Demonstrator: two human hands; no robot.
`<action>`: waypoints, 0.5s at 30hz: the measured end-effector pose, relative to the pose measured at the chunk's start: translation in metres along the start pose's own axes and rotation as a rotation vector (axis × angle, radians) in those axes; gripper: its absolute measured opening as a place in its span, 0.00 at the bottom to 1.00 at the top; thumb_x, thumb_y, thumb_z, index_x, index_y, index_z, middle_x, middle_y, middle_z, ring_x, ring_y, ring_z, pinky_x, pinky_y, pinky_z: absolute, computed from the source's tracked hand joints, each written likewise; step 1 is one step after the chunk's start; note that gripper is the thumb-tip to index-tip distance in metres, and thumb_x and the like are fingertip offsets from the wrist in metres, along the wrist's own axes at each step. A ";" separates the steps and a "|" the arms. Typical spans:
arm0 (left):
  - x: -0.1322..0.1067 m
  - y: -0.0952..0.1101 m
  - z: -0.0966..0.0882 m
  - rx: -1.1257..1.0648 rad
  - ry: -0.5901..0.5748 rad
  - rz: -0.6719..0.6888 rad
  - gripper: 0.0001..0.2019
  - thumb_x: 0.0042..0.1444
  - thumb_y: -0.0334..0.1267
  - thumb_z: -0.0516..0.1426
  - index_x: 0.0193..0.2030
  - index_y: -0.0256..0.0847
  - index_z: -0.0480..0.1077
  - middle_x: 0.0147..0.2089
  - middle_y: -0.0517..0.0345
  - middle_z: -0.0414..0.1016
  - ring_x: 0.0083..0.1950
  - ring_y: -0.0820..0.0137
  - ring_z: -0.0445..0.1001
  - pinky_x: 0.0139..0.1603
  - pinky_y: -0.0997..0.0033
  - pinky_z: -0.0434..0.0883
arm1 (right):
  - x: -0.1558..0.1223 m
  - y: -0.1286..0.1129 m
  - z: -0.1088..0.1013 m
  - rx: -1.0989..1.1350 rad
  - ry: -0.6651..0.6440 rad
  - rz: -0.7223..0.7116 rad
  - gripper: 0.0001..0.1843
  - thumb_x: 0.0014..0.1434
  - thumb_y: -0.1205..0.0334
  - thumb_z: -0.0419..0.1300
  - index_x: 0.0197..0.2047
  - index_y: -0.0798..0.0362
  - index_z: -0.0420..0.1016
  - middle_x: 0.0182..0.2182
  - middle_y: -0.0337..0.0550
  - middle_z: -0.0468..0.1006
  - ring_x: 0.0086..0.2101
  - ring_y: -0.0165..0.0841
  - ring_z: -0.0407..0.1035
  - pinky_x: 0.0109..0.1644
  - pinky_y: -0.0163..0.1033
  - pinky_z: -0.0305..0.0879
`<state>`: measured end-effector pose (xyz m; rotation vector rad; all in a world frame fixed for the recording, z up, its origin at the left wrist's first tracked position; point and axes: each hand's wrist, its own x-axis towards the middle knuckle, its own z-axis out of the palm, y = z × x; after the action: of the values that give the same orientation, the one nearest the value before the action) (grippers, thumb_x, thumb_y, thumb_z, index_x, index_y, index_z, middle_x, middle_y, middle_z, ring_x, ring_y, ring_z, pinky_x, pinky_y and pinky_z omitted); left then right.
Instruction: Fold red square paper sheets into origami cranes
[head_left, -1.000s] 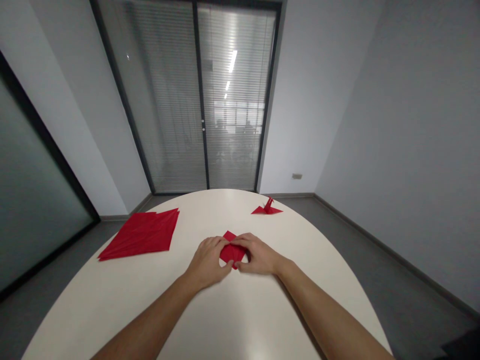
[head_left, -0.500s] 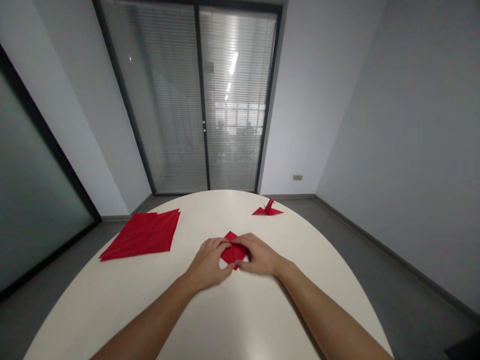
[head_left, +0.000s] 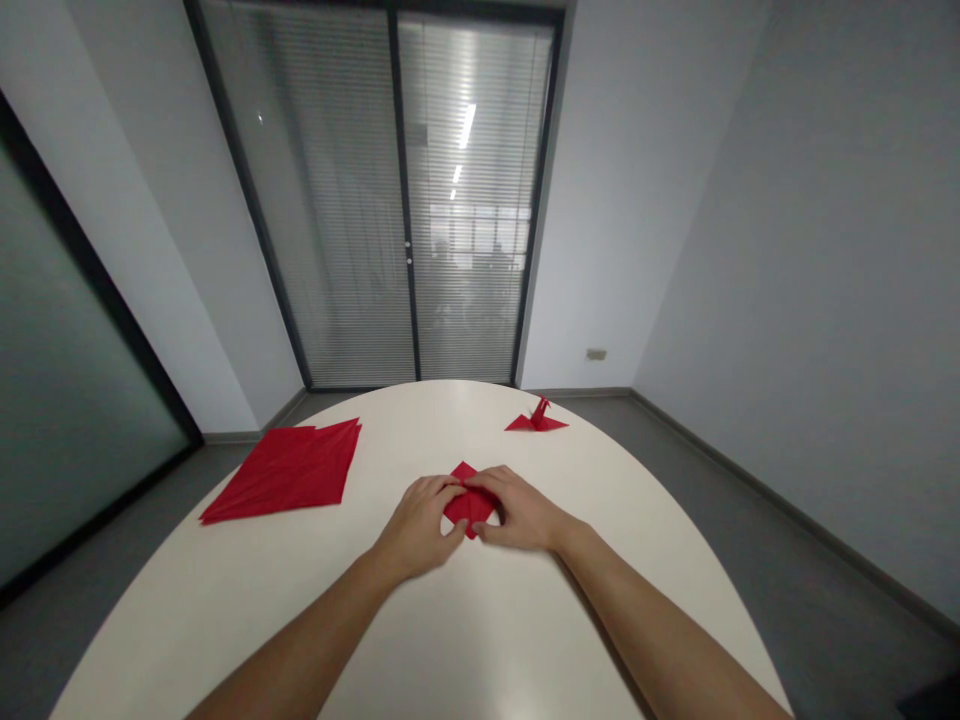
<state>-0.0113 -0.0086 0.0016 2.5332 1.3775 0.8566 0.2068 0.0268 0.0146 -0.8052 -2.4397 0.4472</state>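
Folded red paper (head_left: 472, 508) between left hand (head_left: 418, 528) and right hand (head_left: 523, 510), each grip holding it, thumbs (head_left: 489, 534) by near corner

And here at lower left, a bare left forearm (head_left: 322, 630), smooth and tapering towards the wrist; over at lower right, the right forearm (head_left: 645, 620), equally bare, same narrowing shape. Centre frame: ungloved left hand (head_left: 416, 525), ungloved right hand (head_left: 525, 510), slender fingers, nails too small to read.
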 end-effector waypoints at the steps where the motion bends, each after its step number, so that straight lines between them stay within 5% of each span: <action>1: 0.000 -0.001 0.001 0.001 0.000 -0.002 0.20 0.55 0.35 0.60 0.56 0.41 0.72 0.57 0.48 0.75 0.59 0.56 0.71 0.64 0.50 0.66 | 0.000 0.000 0.000 0.000 0.001 0.000 0.35 0.50 0.59 0.69 0.61 0.54 0.70 0.52 0.53 0.76 0.51 0.45 0.68 0.59 0.52 0.63; 15: -0.003 -0.003 0.007 0.020 0.022 -0.058 0.22 0.57 0.36 0.59 0.59 0.42 0.69 0.63 0.47 0.72 0.65 0.56 0.69 0.70 0.43 0.57 | 0.000 -0.002 0.000 -0.012 0.020 0.000 0.32 0.55 0.57 0.66 0.62 0.53 0.70 0.53 0.53 0.76 0.53 0.46 0.69 0.59 0.53 0.63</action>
<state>-0.0112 -0.0081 -0.0065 2.4921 1.4661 0.8674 0.2058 0.0251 0.0156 -0.8114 -2.4258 0.4231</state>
